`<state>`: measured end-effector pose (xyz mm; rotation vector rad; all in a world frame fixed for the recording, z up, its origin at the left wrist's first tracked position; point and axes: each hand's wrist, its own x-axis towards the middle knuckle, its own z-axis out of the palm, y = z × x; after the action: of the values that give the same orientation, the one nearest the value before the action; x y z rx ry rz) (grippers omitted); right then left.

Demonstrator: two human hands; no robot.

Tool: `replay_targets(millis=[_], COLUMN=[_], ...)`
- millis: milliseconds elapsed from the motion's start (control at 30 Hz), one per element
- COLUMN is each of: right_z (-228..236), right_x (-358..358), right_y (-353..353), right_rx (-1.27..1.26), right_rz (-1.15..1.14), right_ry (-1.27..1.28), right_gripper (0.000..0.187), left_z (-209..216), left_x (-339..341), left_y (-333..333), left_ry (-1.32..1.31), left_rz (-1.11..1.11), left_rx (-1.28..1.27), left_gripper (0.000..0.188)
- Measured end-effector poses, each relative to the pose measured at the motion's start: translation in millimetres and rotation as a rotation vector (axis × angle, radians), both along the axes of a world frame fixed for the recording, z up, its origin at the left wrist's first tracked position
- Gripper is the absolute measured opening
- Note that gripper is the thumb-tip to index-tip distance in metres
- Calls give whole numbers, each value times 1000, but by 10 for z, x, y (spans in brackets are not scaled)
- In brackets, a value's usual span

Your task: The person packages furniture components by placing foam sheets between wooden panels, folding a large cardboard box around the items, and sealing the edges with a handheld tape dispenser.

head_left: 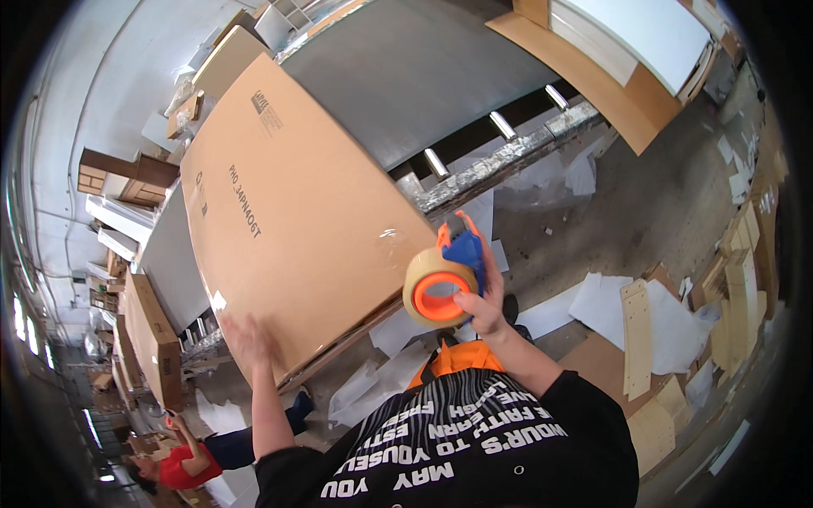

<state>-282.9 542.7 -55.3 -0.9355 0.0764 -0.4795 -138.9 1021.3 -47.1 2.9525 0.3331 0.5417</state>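
Observation:
A large, flat brown cardboard box (305,229) lies in front of me on the roller conveyor, with dark print on its top and clear tape at its near right corner. My left hand (248,340) is at the box's near left corner, its fingers stretched out and slightly blurred, holding nothing. In my right hand (485,309) is a tape dispenser (460,252) with an orange and blue frame. Its big roll of clear tan tape has an orange hub, and my thumb rests by that hub. The dispenser is held just off the box's right corner.
A grey conveyor surface (415,80) with metal rollers (503,125) runs beyond the box. An open carton with white panels (631,38) stands at the far right. Wooden strips (637,339) and paper scraps litter the floor. At lower left, a person in red (188,466) works by another box (152,339).

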Motion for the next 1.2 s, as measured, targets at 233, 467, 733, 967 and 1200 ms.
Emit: replay_targets(millis=[233,467,733,967,1200], right_z=[-184,-146,84,677,363], right_x=[415,595,3120,5038,4376], right_y=[593,628,-1321,-209,1421], right_rx=[-156,-417,-56,-1058,-1020], right_rz=[-195,-248,213,7,529], right_ry=[99,212,86,300,429], right_gripper=[81,90,49,66,61], left_z=[-556,-398,-446,-78,-581], left_x=[-1204,-1082,-1277,-468,242], left_y=[1819,1350,-1033,-2309,-135], left_ry=[158,124,125,1171,-43], left_rz=[112,-50,18,-1032,105], left_rx=[-1514,-1987,-2028,-1700,-1665], left_gripper=[69,78,78,70,55])
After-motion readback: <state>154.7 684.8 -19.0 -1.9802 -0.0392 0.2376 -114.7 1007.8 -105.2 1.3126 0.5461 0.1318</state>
